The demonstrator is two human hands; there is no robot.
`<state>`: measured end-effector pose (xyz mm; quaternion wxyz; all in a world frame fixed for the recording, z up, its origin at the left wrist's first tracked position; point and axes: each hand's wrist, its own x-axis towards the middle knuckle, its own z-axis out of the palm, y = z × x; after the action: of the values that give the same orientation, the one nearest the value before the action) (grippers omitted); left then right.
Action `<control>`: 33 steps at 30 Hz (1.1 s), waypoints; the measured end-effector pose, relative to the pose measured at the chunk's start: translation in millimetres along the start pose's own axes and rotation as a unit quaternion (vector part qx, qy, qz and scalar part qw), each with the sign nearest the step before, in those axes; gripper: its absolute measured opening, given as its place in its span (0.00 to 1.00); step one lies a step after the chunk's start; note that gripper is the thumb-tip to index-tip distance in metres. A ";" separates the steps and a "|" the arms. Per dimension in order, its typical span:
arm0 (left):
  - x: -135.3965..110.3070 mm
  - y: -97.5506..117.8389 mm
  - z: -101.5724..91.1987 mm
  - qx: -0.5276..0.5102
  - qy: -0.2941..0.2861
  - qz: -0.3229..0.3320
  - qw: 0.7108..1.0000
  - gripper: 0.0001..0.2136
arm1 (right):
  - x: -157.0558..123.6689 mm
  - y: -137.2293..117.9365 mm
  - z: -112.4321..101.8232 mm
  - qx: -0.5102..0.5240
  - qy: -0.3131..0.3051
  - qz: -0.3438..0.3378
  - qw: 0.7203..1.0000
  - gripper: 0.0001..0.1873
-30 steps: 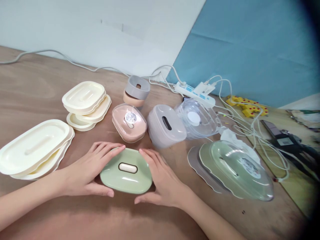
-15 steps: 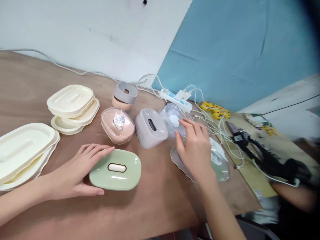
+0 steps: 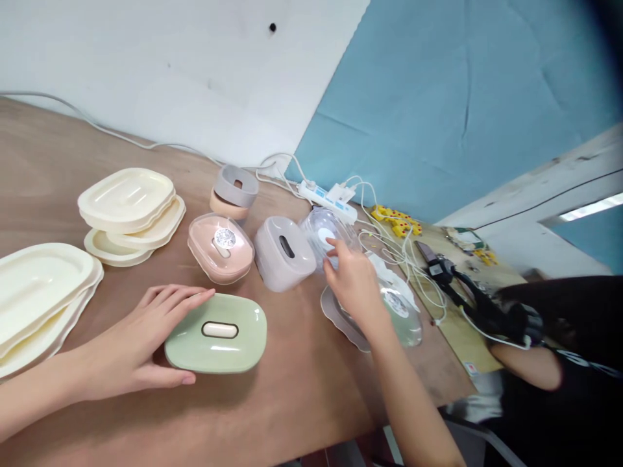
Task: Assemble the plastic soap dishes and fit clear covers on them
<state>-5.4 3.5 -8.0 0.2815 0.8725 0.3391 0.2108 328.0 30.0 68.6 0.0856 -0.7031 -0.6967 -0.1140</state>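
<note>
My left hand (image 3: 139,337) lies against the left side of a green oval lidded box (image 3: 217,334) on the wooden table (image 3: 302,395), thumb at its front edge and fingers stretched along its back edge. My right hand (image 3: 353,285) reaches out to a stack of clear plastic lids (image 3: 324,239), its fingertips touching the stack's near side. Whether those fingers grip a lid is unclear. Under my right wrist lies a green lid on a grey wavy-edged tray (image 3: 406,318).
A grey box (image 3: 283,253), a pink box (image 3: 220,248) and a grey-and-peach stack (image 3: 233,191) stand behind. Cream trays (image 3: 129,207) (image 3: 39,292) are stacked at the left. A power strip (image 3: 326,193) with white cables lies at the back. Another person's gloved hand (image 3: 523,324) is at the right.
My right hand left the green box and moved right and back to the clear lids. My left hand stayed on the green box. The view swung to the right.
</note>
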 end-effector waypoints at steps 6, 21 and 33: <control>0.2 -1.6 -1.3 0.024 -0.008 0.014 1.000 0.38 | 3.9 3.8 5.1 0.056 0.056 -0.022 0.997 0.22; 0.3 -1.3 -3.9 -0.015 -0.017 -0.034 0.999 0.51 | -47.6 -77.0 -31.6 0.691 -0.036 0.057 0.720 0.14; 0.4 -6.8 -3.3 -0.029 -0.037 -0.037 0.998 0.54 | -45.6 -82.8 19.6 0.579 -0.218 0.102 0.779 0.15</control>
<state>-10.2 9.0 -9.7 0.3266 0.8580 0.3542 0.1779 246.0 -7.1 33.8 0.3335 -0.5940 -0.5561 0.4762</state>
